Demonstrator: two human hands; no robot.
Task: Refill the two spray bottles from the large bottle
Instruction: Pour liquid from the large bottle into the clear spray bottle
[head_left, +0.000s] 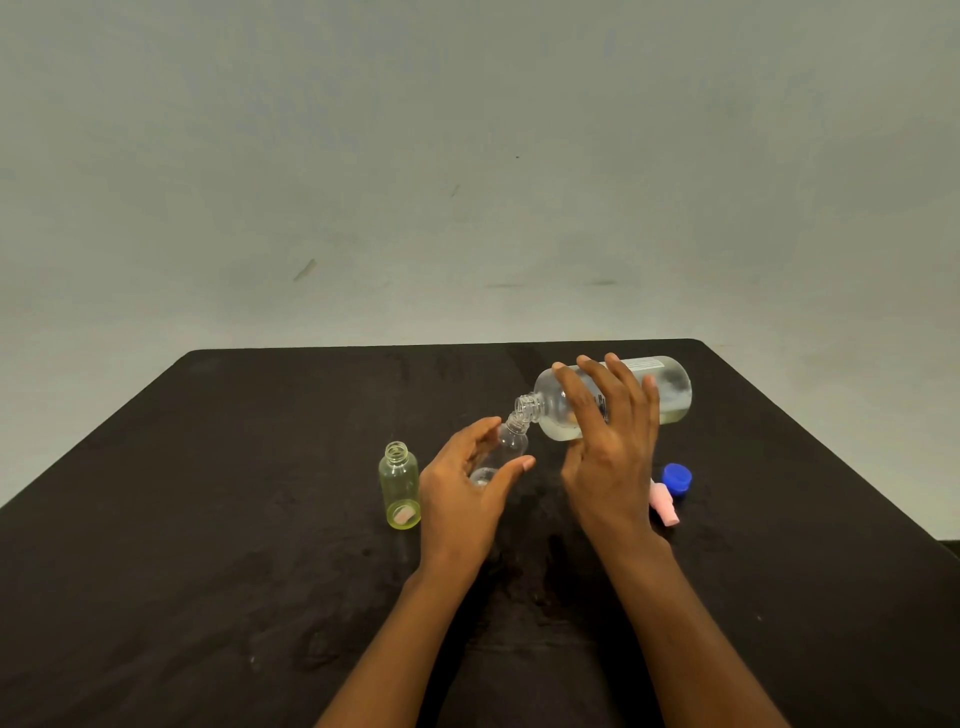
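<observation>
Over the tabletop (260, 467), my right hand (608, 457) grips the large bottle (670, 389) sideways, neck pointing left, meeting the tilted clear spray bottle (511, 441) my left hand (462, 499) holds.

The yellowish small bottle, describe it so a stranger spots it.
On the black table, look just left of the left hand. The yellowish bottle stands upright there, uncapped. Unlike the clear small bottle in that hand, it is tinted and unheld.
</observation>
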